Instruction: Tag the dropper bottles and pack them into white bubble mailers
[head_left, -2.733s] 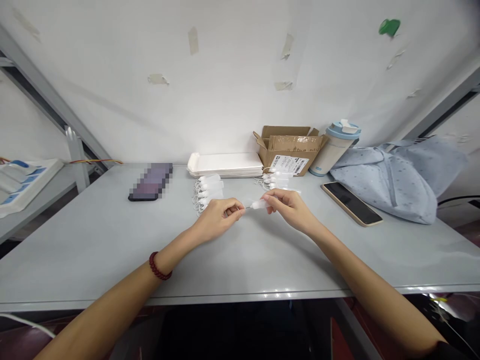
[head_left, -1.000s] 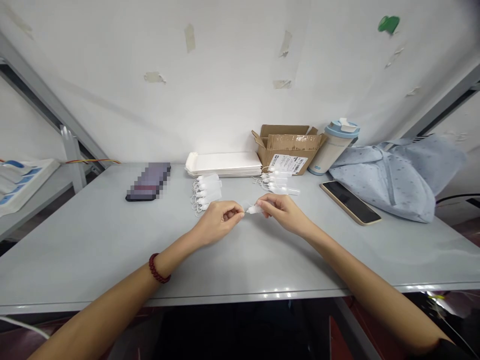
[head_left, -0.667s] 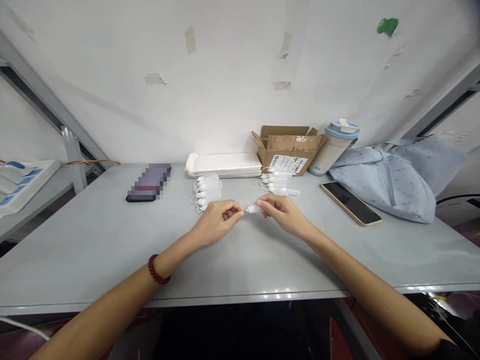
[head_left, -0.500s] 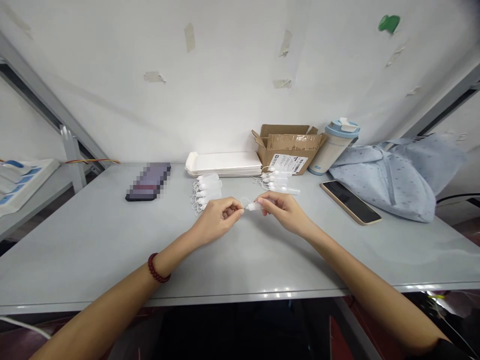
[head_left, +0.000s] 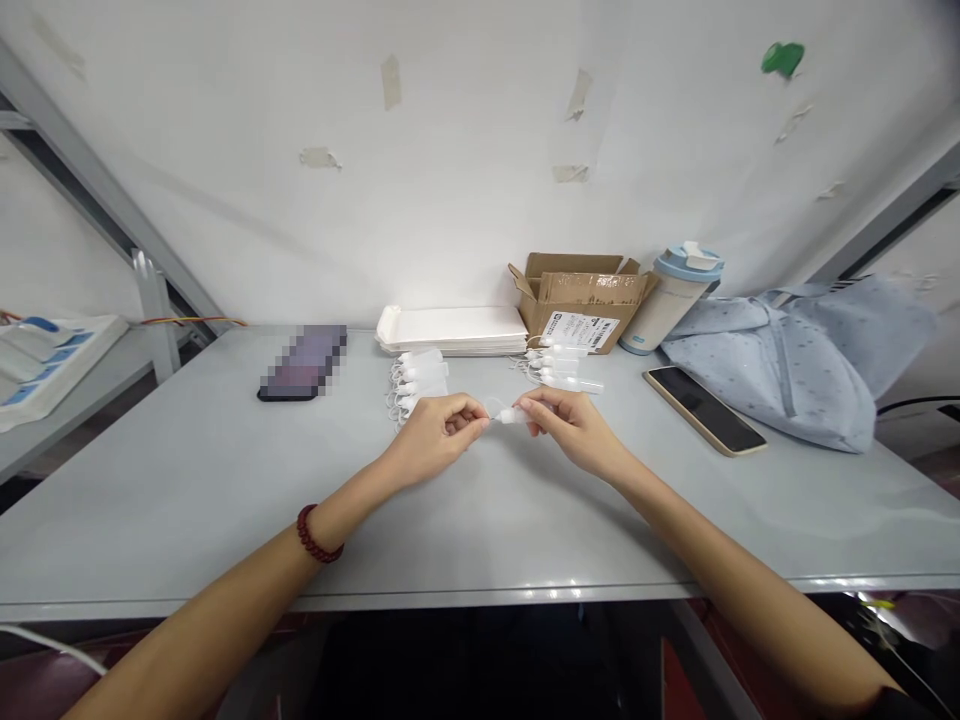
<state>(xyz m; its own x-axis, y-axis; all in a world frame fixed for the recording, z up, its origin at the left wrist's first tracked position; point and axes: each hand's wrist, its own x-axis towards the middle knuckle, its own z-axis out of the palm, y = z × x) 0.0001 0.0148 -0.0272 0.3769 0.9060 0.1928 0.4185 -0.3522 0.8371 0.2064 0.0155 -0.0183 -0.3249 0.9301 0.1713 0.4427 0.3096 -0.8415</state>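
Head view: we observe a small, translucent white plastic tube with a tapered tip (head_left: 512, 415) held above the grey, smooth-topped table (head_left: 487, 545), between the two hands. Our right hand (head_left: 566, 424) pinches its body between thumb and fingers, tip pointing left. Our left hand (head_left: 441, 438) has thumb and forefinger pressed together on a fine, thin strand (head_left: 493, 417) at that tip; we cannot tell whether the strand enters it or only meets it. Similar white tubes with looped cords lie in a left row (head_left: 424, 370) and a right cluster (head_left: 564, 362), beyond the hands.

Risks, our judgement: the strand could bend or slip if the left pinch loosens or the two lines drift out of alignment; the tube could roll in the right fingers if squeezed unevenly, its body being smooth; loose cords could snag if a hand brushes the left row.

Markings: the brown, open cardboard box (head_left: 622, 290) carries a white rectangular paper label (head_left: 577, 329) with dark print, too small to read. The cream, cylindrical tumbler with a blue lid (head_left: 670, 300) shows a small blue mark near its base, illegible to us. We can make out no brand.
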